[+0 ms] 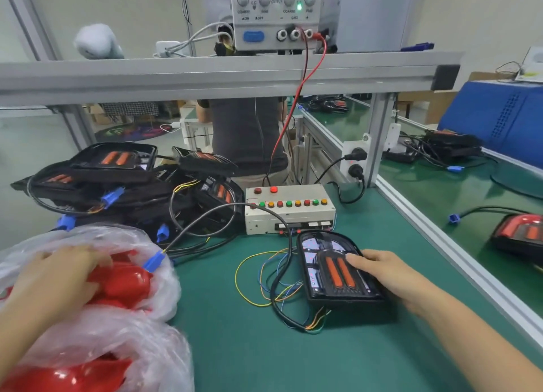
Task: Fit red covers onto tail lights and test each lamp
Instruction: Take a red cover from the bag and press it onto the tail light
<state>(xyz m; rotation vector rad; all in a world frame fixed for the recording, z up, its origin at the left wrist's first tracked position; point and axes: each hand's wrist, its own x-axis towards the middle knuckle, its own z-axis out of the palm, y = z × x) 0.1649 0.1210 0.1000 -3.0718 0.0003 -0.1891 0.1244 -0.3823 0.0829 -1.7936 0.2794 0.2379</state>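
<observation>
A black tail light [333, 271] with two orange strips lies uncovered on the green mat, its thin wires looping to the left. My right hand [382, 269] rests on its right edge, fingers curled over the rim and the thumb touching the orange part. My left hand [63, 271] reaches into a clear plastic bag [141, 333] at the lower left and lies on a glossy red cover [126, 283]; its fingertips are blurred. More red covers [58, 377] show through the bag.
A pile of black tail lights [123, 183] with blue plugs sits at the left rear. A white test box [289, 208] with coloured buttons stands behind the lamp, wired to a power supply [276, 12] on the shelf. A person stands across the bench. A covered lamp [520, 233] lies at the right.
</observation>
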